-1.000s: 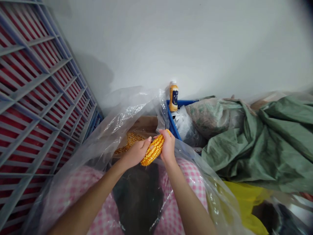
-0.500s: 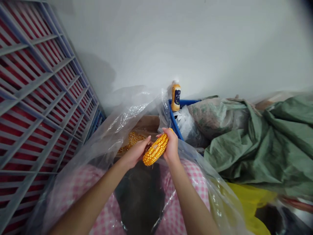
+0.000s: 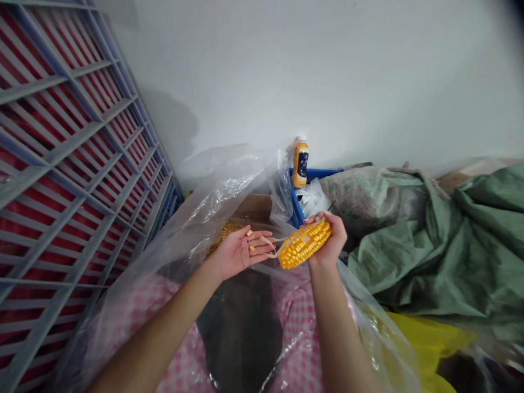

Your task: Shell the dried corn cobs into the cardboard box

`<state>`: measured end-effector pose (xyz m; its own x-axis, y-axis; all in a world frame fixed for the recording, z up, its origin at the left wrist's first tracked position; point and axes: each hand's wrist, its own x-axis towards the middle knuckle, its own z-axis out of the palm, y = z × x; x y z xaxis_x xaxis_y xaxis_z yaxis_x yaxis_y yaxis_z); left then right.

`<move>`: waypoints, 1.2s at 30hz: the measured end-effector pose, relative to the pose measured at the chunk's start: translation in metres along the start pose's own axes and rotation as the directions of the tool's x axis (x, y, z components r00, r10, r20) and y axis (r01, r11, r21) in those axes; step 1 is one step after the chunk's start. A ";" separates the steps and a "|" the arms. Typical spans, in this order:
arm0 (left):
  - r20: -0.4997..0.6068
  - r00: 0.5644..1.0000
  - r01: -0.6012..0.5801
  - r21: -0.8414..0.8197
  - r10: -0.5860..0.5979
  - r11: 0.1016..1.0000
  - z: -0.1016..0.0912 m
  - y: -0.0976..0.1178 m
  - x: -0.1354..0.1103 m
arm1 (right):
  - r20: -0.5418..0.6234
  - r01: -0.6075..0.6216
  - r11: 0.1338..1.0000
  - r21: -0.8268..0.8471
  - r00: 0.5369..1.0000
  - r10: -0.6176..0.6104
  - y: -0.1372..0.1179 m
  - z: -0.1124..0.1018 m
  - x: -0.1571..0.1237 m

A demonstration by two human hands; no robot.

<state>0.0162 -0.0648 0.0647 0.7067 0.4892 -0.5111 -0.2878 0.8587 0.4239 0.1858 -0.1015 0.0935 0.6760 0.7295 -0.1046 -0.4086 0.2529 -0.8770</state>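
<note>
My right hand (image 3: 329,240) is wrapped round a yellow corn cob (image 3: 305,244), holding it tilted above my lap. My left hand (image 3: 241,250) lies palm up just left of the cob, fingers spread, with a couple of loose kernels (image 3: 249,234) resting on the palm. A thin pale strand hangs from the cob's lower end towards the left fingers. Behind the hands a cardboard box (image 3: 254,207) holds a heap of loose kernels (image 3: 225,233), draped by a clear plastic sheet (image 3: 196,218).
A grey and red slatted crate stack (image 3: 61,164) fills the left. A blue crate (image 3: 297,210) with an orange bottle (image 3: 301,161) on it stands at the wall. Green sacks (image 3: 442,234) lie at right, yellow plastic (image 3: 421,344) below them.
My left hand let go of the cob and turned palm up with kernels on it. My right hand moved the cob to the right.
</note>
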 end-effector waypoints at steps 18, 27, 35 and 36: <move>-0.146 0.988 -0.079 -0.145 0.057 0.986 -0.007 0.005 0.002 | 0.012 -0.205 0.929 0.308 0.977 0.212 -0.005 -0.004 0.003; -0.157 0.986 -0.069 -0.077 0.056 0.995 -0.005 0.009 -0.002 | 0.022 -0.232 0.922 0.310 0.971 0.237 -0.007 -0.007 0.005; -0.200 0.974 -0.122 -0.070 0.106 0.990 -0.001 0.008 0.000 | 0.034 -0.226 0.927 0.300 0.973 0.226 -0.004 -0.008 0.006; -0.201 0.974 -0.122 -0.069 0.106 0.990 -0.001 0.008 0.000 | 0.034 -0.224 0.927 0.300 0.974 0.224 -0.004 -0.008 0.006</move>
<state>0.0139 -0.0578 0.0675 0.5282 0.5978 -0.6030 -0.4154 0.8013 0.4305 0.1960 -0.1033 0.0930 0.5462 0.7886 -0.2825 -0.7142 0.2622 -0.6490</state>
